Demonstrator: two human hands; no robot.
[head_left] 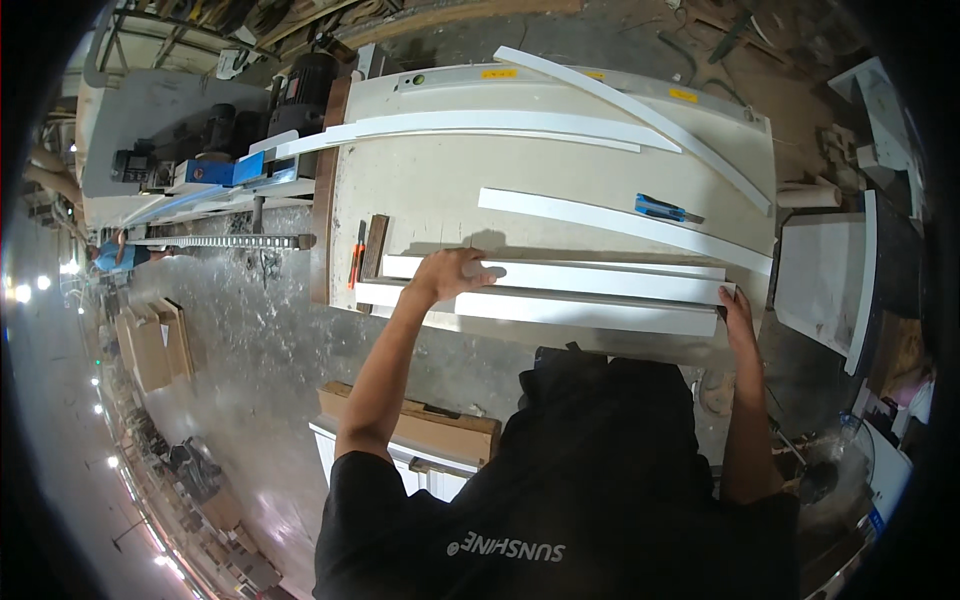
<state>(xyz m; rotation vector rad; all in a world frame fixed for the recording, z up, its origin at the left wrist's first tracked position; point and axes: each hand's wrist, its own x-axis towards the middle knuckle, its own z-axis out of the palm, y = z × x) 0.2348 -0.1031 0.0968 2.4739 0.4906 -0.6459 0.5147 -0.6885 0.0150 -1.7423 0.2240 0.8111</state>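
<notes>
Several long white strips lie side by side near the front edge of the pale worktable. My left hand [450, 276] is closed around a small grey rounded pad [487, 271], which rests on the upper face of a white strip [600, 280]. At that strip's right end my right hand [738, 316] grips the tip, thumb and fingers around it. Nearer my body lies another white strip [590, 308], its right end beside my right hand. A short dark wooden bar [374, 248] sits crosswise at the left, partly under the strips.
An orange cutter knife [356, 254] lies left of the bar. Farther back are a blue-handled tool [668, 208], a loose strip [620, 228], a slanting strip [640, 120] and a spirit level [440, 82]. A machine with motors [230, 130] adjoins the table's left side.
</notes>
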